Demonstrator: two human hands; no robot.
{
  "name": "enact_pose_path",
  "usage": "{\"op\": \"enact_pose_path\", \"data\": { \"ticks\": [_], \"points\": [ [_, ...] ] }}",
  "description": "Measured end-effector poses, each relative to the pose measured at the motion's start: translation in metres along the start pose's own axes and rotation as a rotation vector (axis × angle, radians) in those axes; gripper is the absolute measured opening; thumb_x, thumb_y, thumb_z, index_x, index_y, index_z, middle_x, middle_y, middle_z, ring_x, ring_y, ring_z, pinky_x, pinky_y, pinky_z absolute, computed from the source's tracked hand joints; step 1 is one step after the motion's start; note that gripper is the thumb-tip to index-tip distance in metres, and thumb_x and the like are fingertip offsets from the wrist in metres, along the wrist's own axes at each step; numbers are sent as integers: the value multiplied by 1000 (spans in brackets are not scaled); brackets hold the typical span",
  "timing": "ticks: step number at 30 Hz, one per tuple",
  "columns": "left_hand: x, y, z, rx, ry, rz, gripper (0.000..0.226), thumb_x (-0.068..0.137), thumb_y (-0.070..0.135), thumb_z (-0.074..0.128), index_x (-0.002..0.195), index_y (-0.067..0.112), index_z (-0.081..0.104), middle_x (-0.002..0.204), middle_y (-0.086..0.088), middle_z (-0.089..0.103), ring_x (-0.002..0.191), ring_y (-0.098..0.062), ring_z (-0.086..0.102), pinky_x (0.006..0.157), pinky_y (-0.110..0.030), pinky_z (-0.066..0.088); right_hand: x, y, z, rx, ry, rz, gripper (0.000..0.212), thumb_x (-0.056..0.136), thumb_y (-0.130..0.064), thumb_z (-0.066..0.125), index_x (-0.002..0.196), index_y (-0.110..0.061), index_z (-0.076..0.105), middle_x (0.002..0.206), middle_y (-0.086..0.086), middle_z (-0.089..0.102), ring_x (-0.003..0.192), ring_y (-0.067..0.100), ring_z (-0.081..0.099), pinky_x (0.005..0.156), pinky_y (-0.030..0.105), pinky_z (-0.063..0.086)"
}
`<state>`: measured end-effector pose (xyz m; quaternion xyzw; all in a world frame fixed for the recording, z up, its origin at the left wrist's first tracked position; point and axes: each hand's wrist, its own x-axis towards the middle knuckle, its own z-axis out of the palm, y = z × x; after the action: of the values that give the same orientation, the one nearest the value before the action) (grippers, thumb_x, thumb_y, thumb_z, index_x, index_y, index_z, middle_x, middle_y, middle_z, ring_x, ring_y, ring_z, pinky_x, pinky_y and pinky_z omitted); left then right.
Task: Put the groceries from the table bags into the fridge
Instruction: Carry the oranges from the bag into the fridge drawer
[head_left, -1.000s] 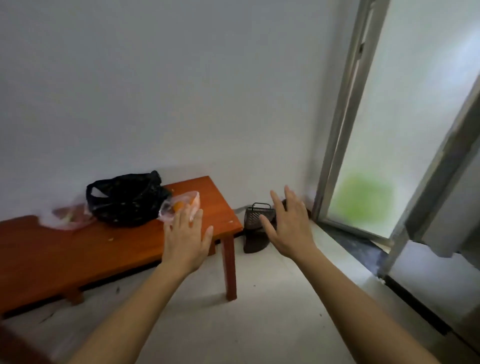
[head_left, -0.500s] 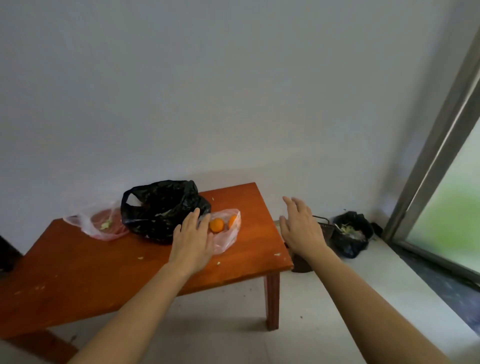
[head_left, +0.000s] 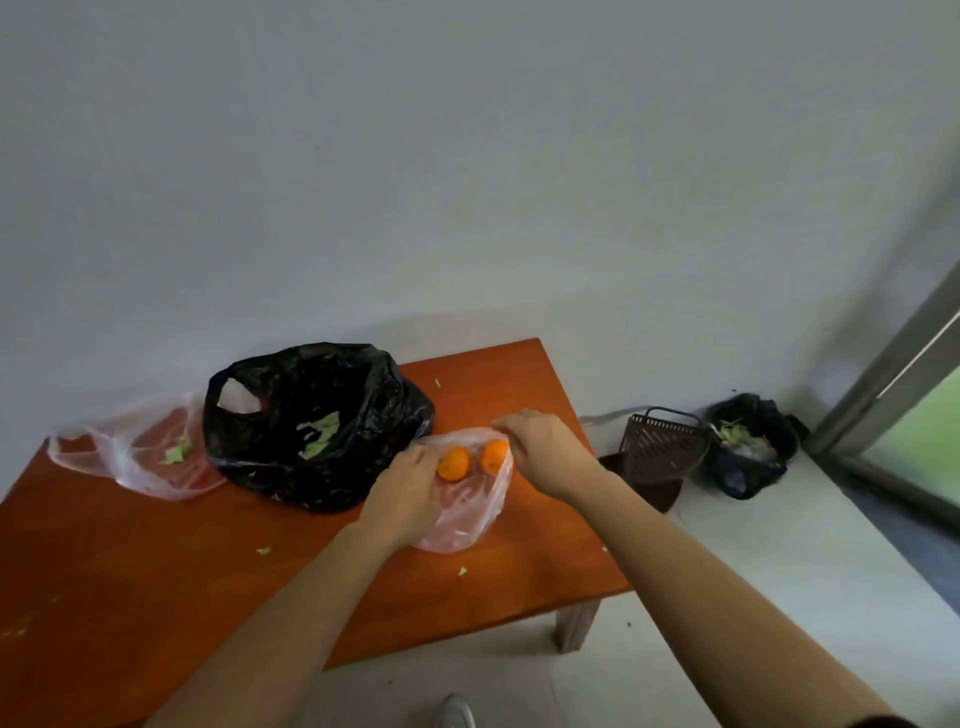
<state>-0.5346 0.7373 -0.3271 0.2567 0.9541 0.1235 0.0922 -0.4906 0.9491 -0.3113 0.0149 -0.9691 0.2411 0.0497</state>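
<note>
While the small clear plastic bag (head_left: 470, 512) is being opened on the orange-brown wooden desk (head_left: 130, 597), the task is being judged as barely begun. From the head view, two round orange fruits (head_left: 453, 463) are being shown inside that bag, touching each other, near the desk's right end. The bag's far rim is being pinched by the curled fingers (head_left: 511, 422) of the right hand (head_left: 545, 452). The fingers (head_left: 423, 460) of the left hand (head_left: 405, 493) are being bent onto the film beside the left fruit, though whether film is being clamped there cannot be told. A crumpled black plastic bag (head_left: 311, 447) with green leaf scraps and a second clear plastic bag (head_left: 140, 462) holding something red are being left untouched further left. No fridge is being shown, so every grocery is being counted as yet to be carried.
</note>
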Motion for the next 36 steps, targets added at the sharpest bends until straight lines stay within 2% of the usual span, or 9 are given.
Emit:
{"op": "enact_pose_path", "data": {
  "ticks": [4, 7, 9, 13, 16, 22, 26, 32, 36],
  "points": [
    [59, -34, 31, -72, -164, 79, 47, 90, 17, 56, 136, 22, 49, 140, -2, 46, 128, -24, 48, 100, -40, 46, 41, 13, 46, 12, -131, 26, 38, 92, -1, 49, 122, -10, 69, 123, 11, 70, 112, 29, 64, 95, 37, 49],
    [97, -57, 50, -107, -279, 119, 46, 92, 12, 55, 137, 20, 51, 144, -2, 47, 132, -24, 45, 104, -39, 43, 67, 23, 78, 38, -266, 125, 43, 89, 3, 45, 122, -13, 69, 123, 10, 69, 112, 32, 62, 86, 36, 49],
    [123, -70, 64, -99, -342, 126, 49, 91, 13, 54, 140, 20, 48, 146, -2, 44, 135, -25, 42, 106, -40, 42, 82, 32, 96, 30, -326, 227, 44, 91, -1, 45, 129, -15, 63, 131, 10, 62, 119, 32, 58, 86, 34, 48],
    [160, -81, 88, -39, -307, 160, 57, 91, 27, 56, 146, 26, 40, 151, 1, 38, 140, -27, 34, 112, -40, 35, 101, 55, 121, -48, -386, 389, 53, 94, -16, 50, 146, -18, 42, 152, 9, 38, 141, 33, 34, 103, 46, 45],
    [181, -89, 111, -26, -352, 183, 66, 89, 26, 62, 149, 31, 35, 154, 0, 32, 143, -27, 29, 115, -41, 33, 112, 69, 139, -59, -446, 452, 67, 96, -26, 57, 155, -25, 25, 159, 7, 26, 133, 38, 44, 98, 45, 47],
    [207, -99, 137, -89, -428, 201, 73, 86, 36, 70, 149, 31, 34, 153, -4, 30, 143, -31, 28, 111, -41, 36, 120, 97, 170, 38, -364, 517, 78, 87, -25, 73, 150, -23, 28, 152, 4, 27, 115, 40, 57, 88, 43, 50],
    [208, -100, 149, -52, -359, 199, 71, 87, 30, 70, 147, 33, 32, 152, -5, 32, 144, -30, 27, 112, -40, 37, 125, 103, 177, 76, -327, 545, 77, 89, -28, 71, 151, -26, 27, 150, 5, 29, 122, 38, 52, 94, 43, 47],
    [209, -94, 119, -205, -421, 99, 70, 83, 41, 73, 145, 29, 42, 151, -1, 35, 137, -26, 40, 107, -37, 42, 129, 102, 158, 207, -406, 547, 84, 86, -33, 75, 154, -26, 28, 155, 7, 31, 132, 35, 47, 104, 41, 45],
    [197, -90, 82, -235, -298, 92, 75, 78, 39, 80, 144, 27, 46, 147, 4, 38, 131, -23, 46, 102, -33, 43, 124, 83, 121, 283, -324, 506, 85, 84, -40, 76, 153, -26, 30, 148, 7, 42, 130, 29, 47, 101, 35, 43]
  ]
}}
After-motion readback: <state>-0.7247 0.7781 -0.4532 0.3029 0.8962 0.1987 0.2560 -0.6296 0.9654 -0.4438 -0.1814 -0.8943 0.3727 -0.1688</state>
